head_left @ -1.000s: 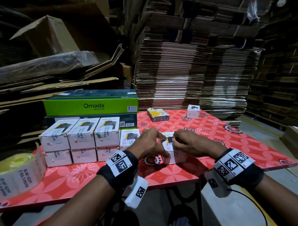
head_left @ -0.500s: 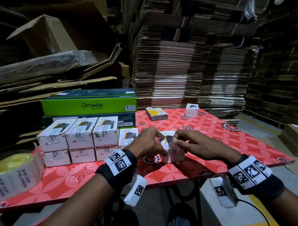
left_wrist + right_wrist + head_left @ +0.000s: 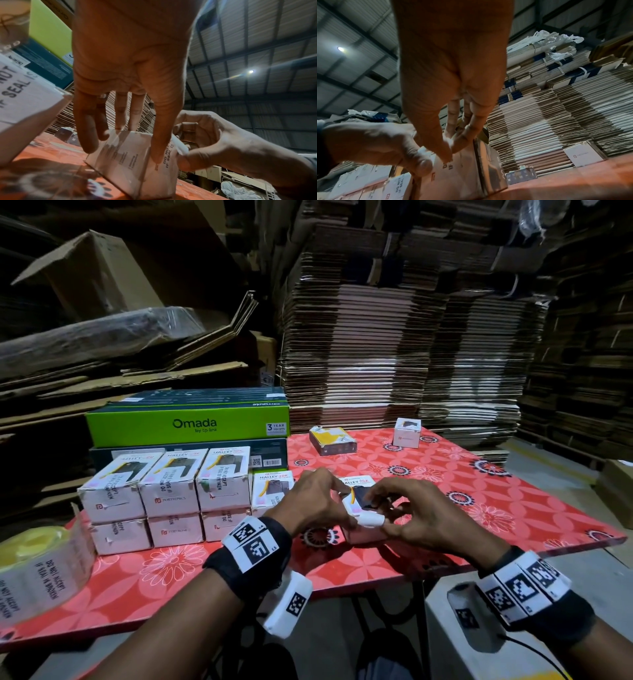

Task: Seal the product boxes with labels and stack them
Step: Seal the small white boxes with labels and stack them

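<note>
A white product box (image 3: 356, 484) stands on the red table (image 3: 513, 508) in front of me. My left hand (image 3: 329, 501) grips it, fingers over the top and thumb on the near face (image 3: 123, 155). A white seal label (image 3: 369, 520) curls over the box's near top edge. My right hand (image 3: 394, 508) pinches the label's end between thumb and fingers (image 3: 448, 142). To the left, several sealed boxes (image 3: 171, 494) sit in a two-high stack, with one more box (image 3: 272, 487) beside it.
A roll of seal labels (image 3: 37, 573) lies at the table's near left corner. Green and dark Omada cartons (image 3: 186, 424) stand behind the stack. Two loose boxes (image 3: 332, 441) (image 3: 407, 433) sit at the far edge. Flattened cardboard piles (image 3: 394, 354) rise behind the table.
My right hand has drawn back toward me, and the label's white end now shows at the box's near edge. The left hand stays on the box.
</note>
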